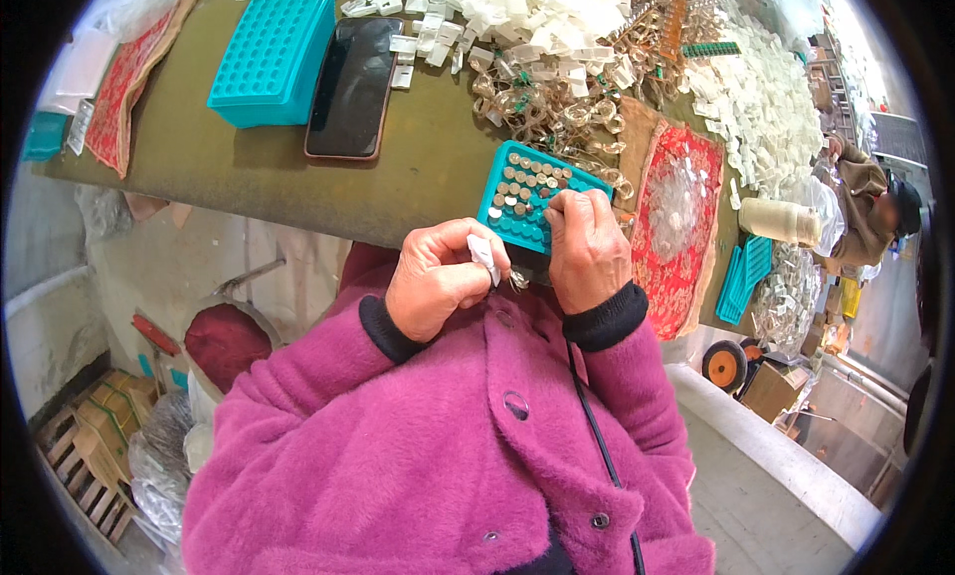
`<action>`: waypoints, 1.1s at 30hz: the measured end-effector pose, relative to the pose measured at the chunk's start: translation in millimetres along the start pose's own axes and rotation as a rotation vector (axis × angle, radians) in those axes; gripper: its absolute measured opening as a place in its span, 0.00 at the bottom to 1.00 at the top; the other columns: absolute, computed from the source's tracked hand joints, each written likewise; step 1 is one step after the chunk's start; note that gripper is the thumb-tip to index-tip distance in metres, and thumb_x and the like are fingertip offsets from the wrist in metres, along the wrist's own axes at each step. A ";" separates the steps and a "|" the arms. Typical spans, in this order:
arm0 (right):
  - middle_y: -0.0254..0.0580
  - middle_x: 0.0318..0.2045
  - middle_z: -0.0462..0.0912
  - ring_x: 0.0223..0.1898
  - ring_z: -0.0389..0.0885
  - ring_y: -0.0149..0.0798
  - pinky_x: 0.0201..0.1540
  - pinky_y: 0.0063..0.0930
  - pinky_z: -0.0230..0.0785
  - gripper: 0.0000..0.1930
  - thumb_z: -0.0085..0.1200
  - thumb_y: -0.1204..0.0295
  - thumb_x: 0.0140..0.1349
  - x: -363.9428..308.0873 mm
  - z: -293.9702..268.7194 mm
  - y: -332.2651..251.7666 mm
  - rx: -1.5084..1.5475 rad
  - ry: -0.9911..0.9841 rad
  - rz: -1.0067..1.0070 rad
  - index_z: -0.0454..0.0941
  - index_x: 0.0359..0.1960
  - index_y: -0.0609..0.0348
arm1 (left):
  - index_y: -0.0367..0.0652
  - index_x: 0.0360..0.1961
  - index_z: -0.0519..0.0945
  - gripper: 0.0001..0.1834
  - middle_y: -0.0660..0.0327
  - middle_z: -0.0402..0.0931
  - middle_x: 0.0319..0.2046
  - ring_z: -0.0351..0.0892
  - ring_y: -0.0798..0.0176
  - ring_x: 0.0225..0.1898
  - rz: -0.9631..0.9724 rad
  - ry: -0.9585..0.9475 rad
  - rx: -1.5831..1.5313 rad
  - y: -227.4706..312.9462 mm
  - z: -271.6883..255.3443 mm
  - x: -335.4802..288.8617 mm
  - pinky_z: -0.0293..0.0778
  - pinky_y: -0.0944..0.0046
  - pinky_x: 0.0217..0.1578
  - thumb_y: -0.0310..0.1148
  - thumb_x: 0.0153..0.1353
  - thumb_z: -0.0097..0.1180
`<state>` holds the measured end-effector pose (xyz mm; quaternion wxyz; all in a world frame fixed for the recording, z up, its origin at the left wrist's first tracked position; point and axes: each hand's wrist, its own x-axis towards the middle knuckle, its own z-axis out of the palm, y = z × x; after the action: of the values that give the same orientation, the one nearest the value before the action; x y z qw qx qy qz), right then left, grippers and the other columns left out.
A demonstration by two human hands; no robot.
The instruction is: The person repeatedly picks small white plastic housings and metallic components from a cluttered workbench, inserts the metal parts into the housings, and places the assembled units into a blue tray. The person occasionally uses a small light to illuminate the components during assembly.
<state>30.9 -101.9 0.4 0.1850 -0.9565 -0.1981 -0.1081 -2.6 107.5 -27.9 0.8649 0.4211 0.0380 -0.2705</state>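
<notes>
My left hand (433, 275) is closed in front of my chest, with a small white plastic piece (482, 250) pinched between thumb and fingers. Some thin shiny bits (518, 280) show just beside those fingertips. At the table's near edge lies a teal tray (492, 182) with rows of small round metallic pieces (516, 189) in its holes. My right hand (589, 249) is over the tray's right part, its fingertips pressed together down at the holes. Whatever those fingers hold, if anything, is hidden.
A dark phone (351, 88) lies beside a teal holed block (274, 53). White plastic pieces (527, 13) and tangled clear-and-metal parts (567, 107) are heaped behind the tray. A red patterned cloth (686, 267) bears clear bits. Another person (860, 202) is at the far right.
</notes>
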 end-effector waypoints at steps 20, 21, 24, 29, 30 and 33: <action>0.42 0.34 0.81 0.31 0.82 0.32 0.37 0.36 0.89 0.07 0.57 0.80 0.74 -50.9 -33.6 -22.6 1.628 -0.108 0.821 0.73 0.47 0.69 | 0.30 0.56 0.81 0.17 0.60 0.81 0.44 0.85 0.67 0.39 0.046 -0.003 0.000 -14.5 22.6 -12.5 0.83 0.68 0.42 0.16 0.67 0.64; 0.42 0.35 0.81 0.32 0.83 0.33 0.39 0.38 0.89 0.07 0.57 0.80 0.74 -52.4 -35.3 -22.3 1.620 -0.096 0.817 0.73 0.48 0.69 | 0.30 0.57 0.81 0.17 0.60 0.82 0.44 0.85 0.67 0.41 0.052 0.006 0.023 -15.0 23.2 -12.3 0.83 0.67 0.42 0.16 0.67 0.64; 0.43 0.37 0.82 0.36 0.86 0.35 0.44 0.38 0.88 0.08 0.56 0.81 0.74 -55.8 -40.4 -23.9 1.578 -0.058 0.813 0.73 0.50 0.69 | 0.32 0.57 0.82 0.17 0.59 0.83 0.45 0.85 0.66 0.44 0.165 0.025 0.110 -18.3 25.3 -11.0 0.83 0.67 0.43 0.16 0.66 0.64; 0.45 0.41 0.84 0.36 0.86 0.33 0.41 0.29 0.85 0.09 0.57 0.81 0.73 -55.4 -36.9 -28.9 1.459 -0.108 0.759 0.73 0.51 0.69 | 0.36 0.54 0.85 0.18 0.57 0.84 0.44 0.84 0.65 0.47 0.456 0.017 0.586 -18.5 22.3 -10.7 0.82 0.66 0.47 0.15 0.63 0.65; 0.44 0.40 0.84 0.35 0.86 0.32 0.40 0.26 0.84 0.09 0.57 0.81 0.73 -54.7 -33.4 -31.4 1.441 -0.112 0.762 0.74 0.51 0.69 | 0.36 0.53 0.85 0.18 0.57 0.83 0.45 0.84 0.65 0.47 0.480 0.013 0.647 -17.6 21.6 -11.4 0.82 0.66 0.47 0.15 0.62 0.65; 0.43 0.38 0.85 0.32 0.85 0.29 0.35 0.21 0.82 0.10 0.59 0.80 0.72 -51.8 -30.0 -32.8 1.395 -0.165 0.776 0.74 0.51 0.68 | 0.35 0.51 0.86 0.16 0.55 0.83 0.46 0.85 0.65 0.45 0.554 -0.014 0.771 -14.2 18.9 -11.6 0.83 0.66 0.43 0.14 0.62 0.64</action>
<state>-33.3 -103.5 23.3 0.7493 -0.6260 0.1138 0.1835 -22.6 91.3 -22.4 0.6854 0.7038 -0.1849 -0.0268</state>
